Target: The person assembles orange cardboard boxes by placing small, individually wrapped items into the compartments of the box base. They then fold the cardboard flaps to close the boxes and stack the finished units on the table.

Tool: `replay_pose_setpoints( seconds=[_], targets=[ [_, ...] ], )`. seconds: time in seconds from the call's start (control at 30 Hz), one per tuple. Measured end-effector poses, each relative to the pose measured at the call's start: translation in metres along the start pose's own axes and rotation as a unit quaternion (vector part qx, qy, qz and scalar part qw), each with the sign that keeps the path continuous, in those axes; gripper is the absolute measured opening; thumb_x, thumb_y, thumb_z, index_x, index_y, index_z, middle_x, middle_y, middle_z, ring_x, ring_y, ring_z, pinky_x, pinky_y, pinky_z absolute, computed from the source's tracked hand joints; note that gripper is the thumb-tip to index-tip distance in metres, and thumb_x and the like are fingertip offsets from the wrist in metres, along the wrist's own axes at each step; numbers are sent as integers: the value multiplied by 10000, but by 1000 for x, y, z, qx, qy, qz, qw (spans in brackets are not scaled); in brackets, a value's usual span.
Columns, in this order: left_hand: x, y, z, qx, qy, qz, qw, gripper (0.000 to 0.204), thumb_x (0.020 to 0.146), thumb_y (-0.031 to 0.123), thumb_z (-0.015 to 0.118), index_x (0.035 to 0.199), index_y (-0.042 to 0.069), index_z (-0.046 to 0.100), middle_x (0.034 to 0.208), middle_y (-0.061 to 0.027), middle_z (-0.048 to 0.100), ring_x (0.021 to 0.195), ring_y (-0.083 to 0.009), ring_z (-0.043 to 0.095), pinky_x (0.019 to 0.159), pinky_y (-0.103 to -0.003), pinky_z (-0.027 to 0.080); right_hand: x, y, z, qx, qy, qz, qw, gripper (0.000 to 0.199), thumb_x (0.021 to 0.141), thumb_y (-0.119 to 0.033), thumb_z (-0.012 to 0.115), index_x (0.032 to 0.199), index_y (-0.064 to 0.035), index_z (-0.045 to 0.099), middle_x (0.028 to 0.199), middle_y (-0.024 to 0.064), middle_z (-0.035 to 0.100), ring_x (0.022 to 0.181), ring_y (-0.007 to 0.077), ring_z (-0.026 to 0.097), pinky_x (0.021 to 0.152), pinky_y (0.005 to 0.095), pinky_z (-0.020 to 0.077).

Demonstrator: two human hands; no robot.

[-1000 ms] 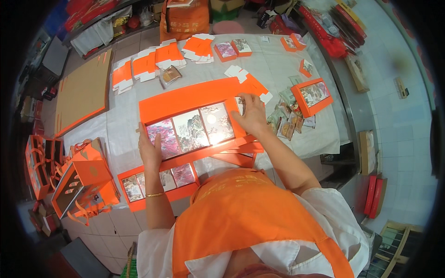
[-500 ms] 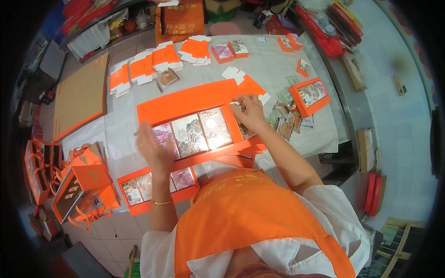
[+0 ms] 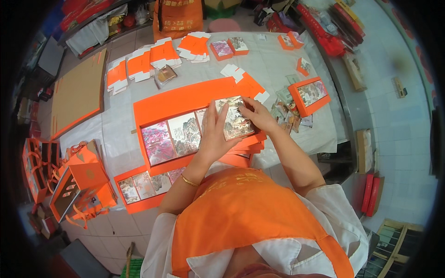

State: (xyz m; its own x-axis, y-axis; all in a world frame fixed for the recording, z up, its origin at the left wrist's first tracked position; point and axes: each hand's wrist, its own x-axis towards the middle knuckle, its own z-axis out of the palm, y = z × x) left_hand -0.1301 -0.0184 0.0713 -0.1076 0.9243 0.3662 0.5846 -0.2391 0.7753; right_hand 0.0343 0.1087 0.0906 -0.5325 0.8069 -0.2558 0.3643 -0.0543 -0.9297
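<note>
In front of me lies a long orange gift box with several small printed boxes in a row inside it. At its left end sits a pink-flowered box, and beside that a white box with a mountain picture. At the right end a small landscape-printed box is held between my two hands, slightly tilted. My left hand grips its left side, fingers along the edge and thumb low, partly covering another small box. My right hand has its fingers on the right edge.
Nearer me lies another filled orange box. Flat orange-and-white cartons line the far left. To the right are wrapped pieces and an orange box with a printed top. Orange bags stand at left beside a brown board.
My left hand has swung right, from the box's left end to the landscape-printed box. That small box now shows between both hands. My right hand has shifted slightly.
</note>
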Motion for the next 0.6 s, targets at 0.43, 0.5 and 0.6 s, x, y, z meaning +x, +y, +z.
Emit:
replay_pose_setpoints(
  seconds=[0.43, 0.5, 0.6],
  targets=[
    [-15, 10, 13, 68, -94, 5, 993, 878, 826, 247, 752, 1500, -27, 260, 1524, -257, 305, 1398, -415, 338, 1142, -460, 320, -32, 13, -2, -186, 167, -78, 965, 592, 972, -200, 569, 1501, -78, 333, 1370, 209, 548, 1221, 302, 566, 1011, 366, 440],
    [-19, 10, 10, 110, -105, 10, 988, 878, 825, 268, 752, 1494, -36, 270, 1528, -252, 301, 1412, -415, 314, 1148, -476, 300, -30, 6, 7, -142, 132, -54, 980, 580, 965, -205, 557, 1488, -65, 351, 1437, 220, 487, 1290, 363, 508, 1045, 401, 422],
    [-20, 9, 10, 125, -111, 24, 986, 876, 823, 289, 753, 1485, -44, 287, 1538, -246, 285, 1430, -420, 276, 1145, -494, 282, -30, 3, 17, -165, 142, -38, 975, 566, 972, -181, 525, 1486, -33, 341, 1373, 261, 518, 1253, 393, 522, 1037, 432, 420]
  ],
)
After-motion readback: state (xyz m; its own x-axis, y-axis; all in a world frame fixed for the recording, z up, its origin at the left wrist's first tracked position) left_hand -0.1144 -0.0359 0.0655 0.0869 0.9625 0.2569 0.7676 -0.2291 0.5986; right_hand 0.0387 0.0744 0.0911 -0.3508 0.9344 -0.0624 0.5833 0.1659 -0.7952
